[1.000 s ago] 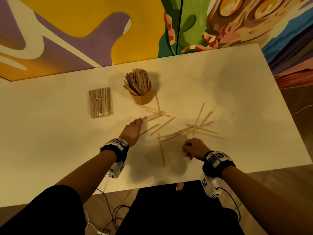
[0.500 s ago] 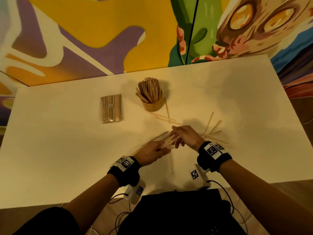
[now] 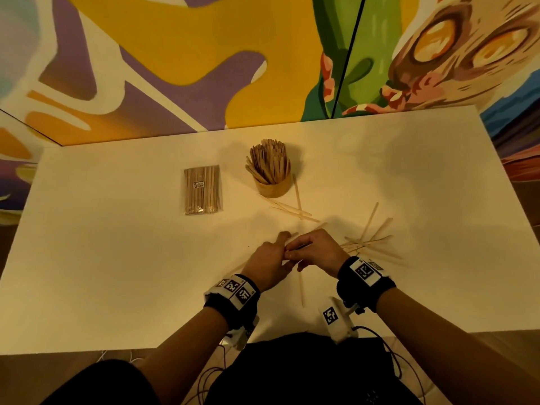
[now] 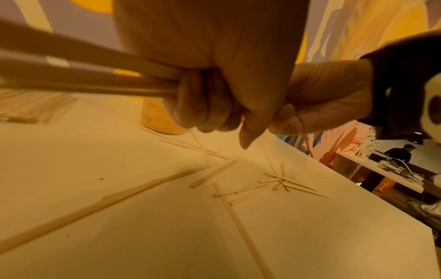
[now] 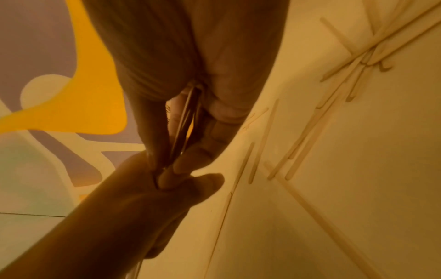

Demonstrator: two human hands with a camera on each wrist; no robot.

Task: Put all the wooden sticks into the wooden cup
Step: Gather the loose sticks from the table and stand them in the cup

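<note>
The wooden cup stands at the table's middle back, packed with upright sticks. My left hand and right hand meet in front of it, above the table. In the left wrist view my left fingers curl round a small bundle of wooden sticks that points out to the left. My right hand pinches the same bundle between thumb and fingers. Loose sticks lie by the cup, in a crossed pile on the right, and one lies near the front.
A sealed clear packet of sticks lies left of the cup. The white table ends at a painted wall behind and at its front edge near my body. Cables hang below the front edge.
One second ago my hands were apart, the left reaching for sticks near the cup. They have come together at the centre and now both hold a bundle of sticks.
</note>
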